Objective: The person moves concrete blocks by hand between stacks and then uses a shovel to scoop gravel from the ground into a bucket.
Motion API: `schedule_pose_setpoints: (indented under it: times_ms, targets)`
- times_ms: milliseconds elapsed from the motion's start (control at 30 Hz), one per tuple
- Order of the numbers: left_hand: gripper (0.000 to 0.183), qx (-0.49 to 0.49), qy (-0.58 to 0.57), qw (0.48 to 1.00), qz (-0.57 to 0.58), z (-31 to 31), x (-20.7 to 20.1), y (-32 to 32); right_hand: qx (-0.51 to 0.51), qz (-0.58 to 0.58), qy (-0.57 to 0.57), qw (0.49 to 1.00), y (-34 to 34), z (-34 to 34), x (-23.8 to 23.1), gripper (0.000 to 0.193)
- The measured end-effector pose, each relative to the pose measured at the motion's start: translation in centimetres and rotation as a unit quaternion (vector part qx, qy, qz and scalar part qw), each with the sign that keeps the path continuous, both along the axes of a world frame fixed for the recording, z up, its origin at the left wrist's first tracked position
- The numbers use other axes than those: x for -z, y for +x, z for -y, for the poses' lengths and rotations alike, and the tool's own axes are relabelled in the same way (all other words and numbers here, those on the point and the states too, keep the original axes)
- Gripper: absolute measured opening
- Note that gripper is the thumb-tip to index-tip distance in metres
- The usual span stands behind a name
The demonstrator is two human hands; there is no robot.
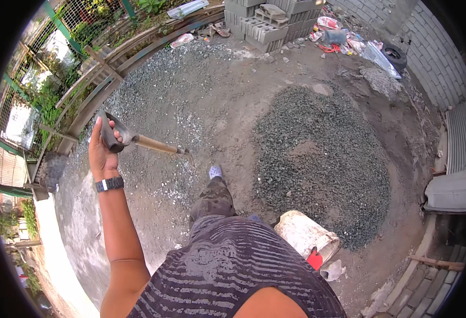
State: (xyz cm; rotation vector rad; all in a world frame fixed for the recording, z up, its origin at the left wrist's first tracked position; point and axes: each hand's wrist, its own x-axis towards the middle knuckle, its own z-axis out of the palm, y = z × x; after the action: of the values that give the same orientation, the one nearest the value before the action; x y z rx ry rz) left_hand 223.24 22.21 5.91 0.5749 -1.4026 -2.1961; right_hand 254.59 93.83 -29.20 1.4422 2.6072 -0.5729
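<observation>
My left hand is raised at the left, its fingers wrapped around the dark D-shaped grip of a shovel. The wooden shaft points down and to the right, toward the ground ahead of my shoe; its blade is hard to make out there. No part of my right hand or forearm shows. Beside my right hip a dirty white bucket is tilted on its side, partly hidden by my torso. A red piece with a dark tip is at the bucket's mouth; I cannot tell what it is.
A mound of dark gravel lies ahead to the right, with thinner gravel spread at the left. Concrete blocks are stacked at the back. A tire and scattered rubbish lie by the block wall. Wooden boards edge the left side.
</observation>
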Motion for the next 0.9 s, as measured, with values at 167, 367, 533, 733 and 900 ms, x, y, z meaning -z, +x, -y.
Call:
schedule_pose_setpoints:
  times_ms: [167,367,533,733,900]
  targets:
    - [0.049,-0.013,0.034,0.997,-0.070,8.0,2.7,-7.4,-0.005,0.006,-0.008,1.000,-10.4,2.8,-1.6,0.061]
    - [0.049,-0.017,-0.015,1.000,-0.009,16.1,6.5,-17.9,0.039,0.044,0.085,0.995,-21.2,7.0,-3.4,0.064]
    - [0.041,0.008,0.076,0.997,-0.019,19.7,7.2,-28.6,-0.097,0.057,0.099,0.989,-29.0,10.9,-6.3,0.065]
    - [0.037,0.043,0.105,0.991,-0.068,22.8,5.7,-41.9,0.043,0.063,-0.005,0.997,-41.8,20.9,-7.3,0.069]
    - [0.043,0.057,0.079,0.992,-0.085,24.7,3.7,-54.8,0.046,0.029,-0.014,0.998,-52.3,25.9,-1.4,0.066]
